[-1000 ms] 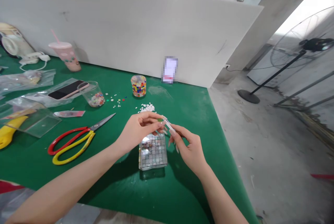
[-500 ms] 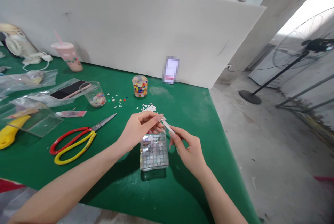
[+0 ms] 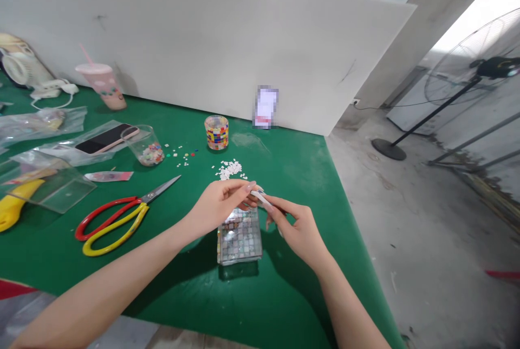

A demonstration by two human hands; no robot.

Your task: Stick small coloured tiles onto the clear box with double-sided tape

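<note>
A thin white strip [image 3: 262,198] spans the gap between my two hands, over the far edge of a clear box covered with shiny square mosaic tiles [image 3: 241,241]. My left hand [image 3: 219,202] pinches one end of the strip between thumb and fingers. Its other end is gripped by my right hand [image 3: 299,230], with the fingers bent beneath. What kind of strip it is cannot be made out. Just beyond my left hand lies a pile of small white tiles [image 3: 229,169]. Farther back stands a round cup with coloured mosaic [image 3: 217,135].
Scissors with red and yellow handles [image 3: 136,208] lie left of my hands. Behind them are a tipped clear cup of chips [image 3: 150,148], a phone [image 3: 106,139] and a pink drink cup [image 3: 101,86]. A white board [image 3: 182,40] closes off the green table's back.
The strip lies at a slightly flatter angle between my fingers. My left hand has dropped a little, showing more of the white tile pile. The box has stayed put.
</note>
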